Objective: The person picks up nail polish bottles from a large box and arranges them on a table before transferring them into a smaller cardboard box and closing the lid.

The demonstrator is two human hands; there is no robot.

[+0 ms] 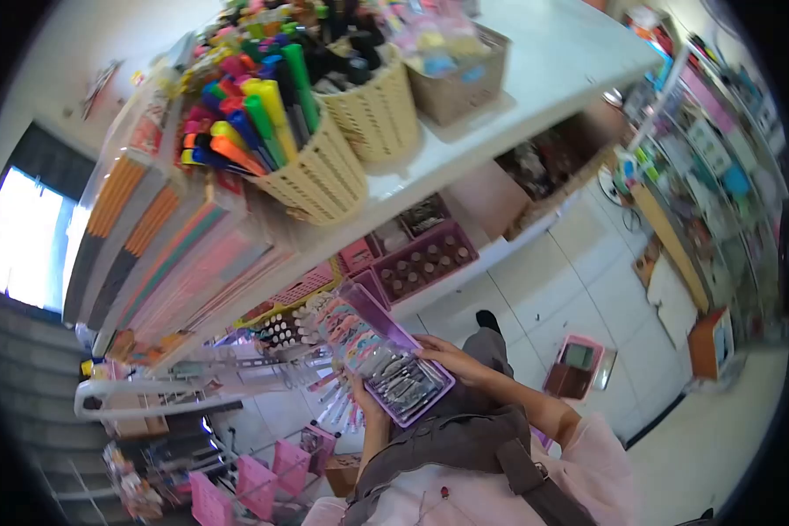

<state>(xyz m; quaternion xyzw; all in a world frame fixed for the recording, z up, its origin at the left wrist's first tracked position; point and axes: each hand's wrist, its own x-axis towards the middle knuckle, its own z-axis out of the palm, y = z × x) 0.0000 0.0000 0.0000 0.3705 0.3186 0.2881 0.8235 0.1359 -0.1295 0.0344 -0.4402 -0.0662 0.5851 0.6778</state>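
A purple plastic basket (448, 386) is between my two hands, close to my lap. Inside it lie several slim, grey-silver packaged items (403, 383), too small to identify. My left hand (366, 399) grips the basket's left side, fingers partly hidden. On the opposite side, my right hand (447, 355) is closed around the rim. Just beyond, another purple container (377, 307) touches or overlaps the basket; pink and teal wrapped pieces (346, 329) lie beside it.
A white shelf (552, 61) above carries a cream basket (324, 180) of markers and stacked notebooks (167, 254). Bottles fill a pink bin (425, 267) below. A pink tray (574, 366) sits on the tiled floor at right, near a glass display case (719, 167). Pink baskets (254, 486) stand lower left.
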